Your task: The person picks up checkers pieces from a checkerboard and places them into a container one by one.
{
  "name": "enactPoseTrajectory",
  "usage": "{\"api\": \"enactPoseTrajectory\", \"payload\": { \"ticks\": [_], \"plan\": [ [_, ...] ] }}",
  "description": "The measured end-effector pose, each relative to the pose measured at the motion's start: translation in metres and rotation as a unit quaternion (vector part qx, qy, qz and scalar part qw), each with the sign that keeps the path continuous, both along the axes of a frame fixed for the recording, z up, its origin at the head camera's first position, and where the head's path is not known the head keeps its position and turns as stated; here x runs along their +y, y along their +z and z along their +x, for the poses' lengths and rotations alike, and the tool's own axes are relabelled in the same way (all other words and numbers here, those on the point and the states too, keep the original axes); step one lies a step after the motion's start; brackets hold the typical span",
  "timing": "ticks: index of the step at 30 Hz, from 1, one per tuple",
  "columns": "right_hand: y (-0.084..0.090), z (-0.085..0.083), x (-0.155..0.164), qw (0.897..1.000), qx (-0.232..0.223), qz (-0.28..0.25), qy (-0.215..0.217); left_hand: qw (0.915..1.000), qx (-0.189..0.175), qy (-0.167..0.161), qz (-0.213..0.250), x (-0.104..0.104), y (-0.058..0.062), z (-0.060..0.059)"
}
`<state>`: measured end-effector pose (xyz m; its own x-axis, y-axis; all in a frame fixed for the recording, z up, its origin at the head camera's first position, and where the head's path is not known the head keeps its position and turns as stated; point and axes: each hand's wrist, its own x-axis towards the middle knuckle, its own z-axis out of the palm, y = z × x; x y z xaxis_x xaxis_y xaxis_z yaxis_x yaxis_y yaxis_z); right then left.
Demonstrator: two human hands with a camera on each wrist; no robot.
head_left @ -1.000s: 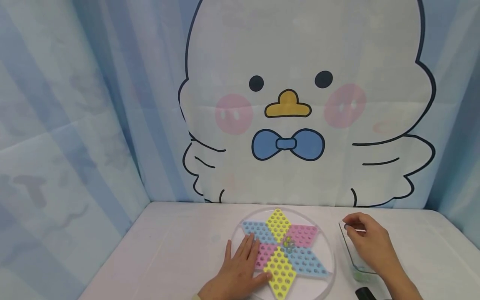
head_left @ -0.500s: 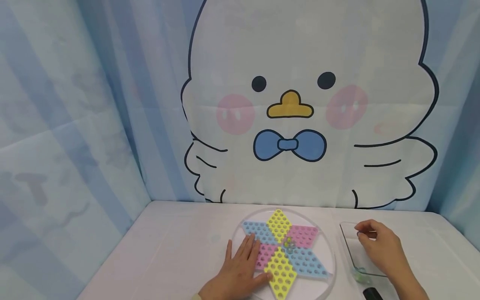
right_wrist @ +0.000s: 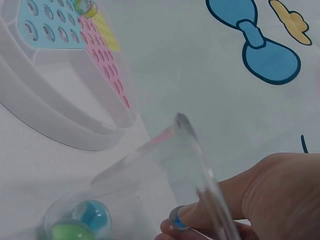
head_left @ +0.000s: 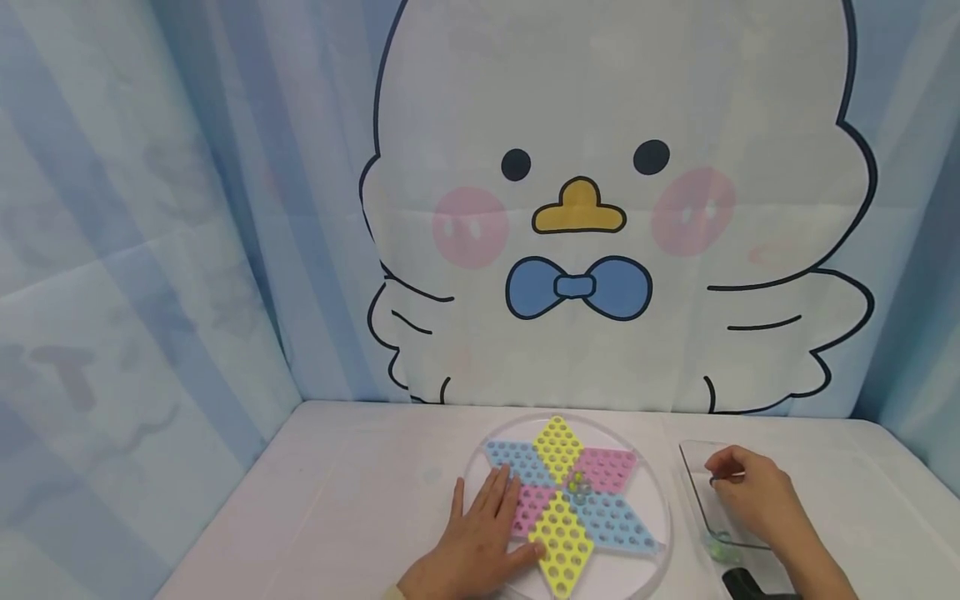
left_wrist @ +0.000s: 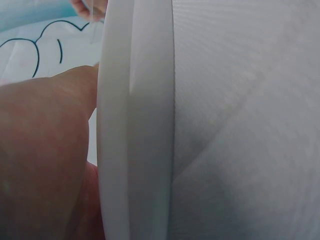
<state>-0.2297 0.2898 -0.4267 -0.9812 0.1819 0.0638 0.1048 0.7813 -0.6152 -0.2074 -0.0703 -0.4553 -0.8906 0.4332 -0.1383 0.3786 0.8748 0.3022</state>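
A round white board (head_left: 660, 533) carries a six-pointed star of holed diamonds in yellow, pink and blue. Two or three glass marbles (head_left: 576, 486) sit at its centre, also seen in the right wrist view as marbles (right_wrist: 86, 6). My left hand (head_left: 491, 510) lies flat on the board's left side, fingers straight; the left wrist view shows only its palm (left_wrist: 40, 150) against the board's rim (left_wrist: 135, 120). My right hand (head_left: 717, 477) reaches into a clear tray (head_left: 693, 492) right of the board. Its fingertips (right_wrist: 210, 212) pinch a small bluish marble (right_wrist: 175, 218).
A green and a blue marble (right_wrist: 80, 222) lie at the near end of the tray, seen as a green patch (head_left: 716, 546) from the head. A black object (head_left: 742, 581) lies by the table's front edge. A cartoon duck curtain (head_left: 577, 217) backs the white table (head_left: 337, 500).
My right hand has moved from the tray's far left corner to the right and down into the tray. The left hand has stayed flat on the board.
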Motion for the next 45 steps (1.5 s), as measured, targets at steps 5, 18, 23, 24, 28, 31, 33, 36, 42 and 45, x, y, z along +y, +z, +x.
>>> {"api": "enactPoseTrajectory", "payload": {
  "ticks": [5,18,23,24,28,31,33,36,42,45],
  "plan": [
    [-0.003,-0.002,0.002,1.000,-0.012,0.006,0.006,1.0000,0.003,-0.003,0.006,-0.001,0.001,0.001],
    [-0.004,-0.003,-0.004,0.999,-0.031,0.019,0.007,1.0000,0.008,-0.004,0.002,0.000,0.000,0.001],
    [-0.001,-0.002,-0.006,0.999,-0.039,0.015,0.008,0.9999,0.010,-0.003,0.000,0.000,0.001,0.001],
    [0.000,-0.002,-0.006,0.999,-0.037,0.016,0.009,0.9999,0.010,-0.003,0.000,0.000,0.001,0.001],
    [0.004,0.000,-0.006,0.999,-0.023,0.020,0.015,1.0000,0.006,0.000,-0.004,0.000,0.000,0.000],
    [0.007,0.001,-0.009,1.000,-0.001,0.020,0.016,1.0000,0.003,0.003,-0.007,0.001,-0.001,-0.001],
    [0.008,0.002,-0.011,0.999,0.020,0.021,0.014,0.9999,0.002,0.003,-0.010,0.002,-0.001,-0.002],
    [0.010,0.005,-0.016,0.998,0.060,0.025,0.010,0.9999,0.002,0.003,-0.012,0.002,-0.002,-0.002],
    [0.013,0.010,-0.029,0.988,0.151,0.022,0.009,0.9999,-0.003,0.001,-0.010,0.001,-0.001,-0.001],
    [0.013,0.012,-0.035,0.984,0.175,0.015,0.016,0.9999,-0.006,0.001,-0.010,0.001,0.000,-0.001]
  ]
}}
